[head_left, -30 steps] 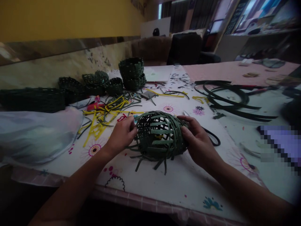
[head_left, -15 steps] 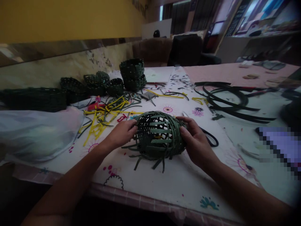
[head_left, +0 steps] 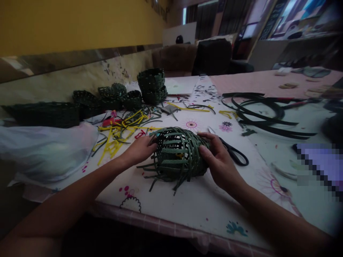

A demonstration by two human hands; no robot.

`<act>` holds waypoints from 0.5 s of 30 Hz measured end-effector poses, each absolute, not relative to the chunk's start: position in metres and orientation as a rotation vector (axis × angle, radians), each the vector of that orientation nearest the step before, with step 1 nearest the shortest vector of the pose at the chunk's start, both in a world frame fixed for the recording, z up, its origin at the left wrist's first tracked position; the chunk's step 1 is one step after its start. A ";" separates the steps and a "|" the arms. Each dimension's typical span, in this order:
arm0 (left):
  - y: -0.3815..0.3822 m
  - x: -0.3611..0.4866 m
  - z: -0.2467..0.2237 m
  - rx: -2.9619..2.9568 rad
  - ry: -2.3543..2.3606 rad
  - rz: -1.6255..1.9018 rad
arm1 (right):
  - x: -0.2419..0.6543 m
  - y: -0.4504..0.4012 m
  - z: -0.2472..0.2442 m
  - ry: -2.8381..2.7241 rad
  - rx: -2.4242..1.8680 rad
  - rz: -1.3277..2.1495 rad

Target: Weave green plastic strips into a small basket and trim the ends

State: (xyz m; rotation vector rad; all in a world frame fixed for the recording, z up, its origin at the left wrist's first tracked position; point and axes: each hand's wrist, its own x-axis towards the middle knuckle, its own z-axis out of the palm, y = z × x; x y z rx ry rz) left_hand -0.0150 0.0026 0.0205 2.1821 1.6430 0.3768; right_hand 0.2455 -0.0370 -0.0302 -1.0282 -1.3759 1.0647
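Note:
Both my hands hold a half-woven basket of dark green plastic strapping (head_left: 178, 153) on the printed white tablecloth (head_left: 171, 207). My left hand (head_left: 140, 150) grips its left side, and my right hand (head_left: 218, 160) wraps its right side. Loose strap ends splay out at the basket's lower edge and rest on the cloth. Just beyond my right hand lie black-handled scissors (head_left: 233, 155), their blades partly hidden by my fingers.
Finished green baskets (head_left: 151, 85) stand stacked at the back, with others (head_left: 45, 114) in a row to the left. Yellow strip offcuts (head_left: 115, 137) lie left of the work, a black strap coil (head_left: 259, 114) lies right, and a plastic bag (head_left: 45, 150) sits at far left.
The basket has rolled slightly and shifted left under my hands, with its open end turned further away from view. More of the scissors now shows beside my right hand.

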 end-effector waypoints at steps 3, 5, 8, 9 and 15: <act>0.001 -0.014 0.021 2.084 1.682 0.384 | 0.245 -0.036 -0.032 -1.382 -1.035 1.031; -0.001 -0.013 0.021 1.975 1.708 0.441 | 0.245 -0.035 -0.034 -1.379 -1.047 1.007; -0.005 -0.012 0.023 1.884 1.720 0.482 | 0.245 -0.034 -0.036 -1.370 -1.054 0.997; -0.006 -0.012 0.025 1.883 1.716 0.493 | 0.245 -0.033 -0.036 -1.370 -1.052 0.997; -0.013 -0.024 0.031 1.878 1.477 0.569 | 0.247 -0.030 -0.039 -1.358 -1.050 0.986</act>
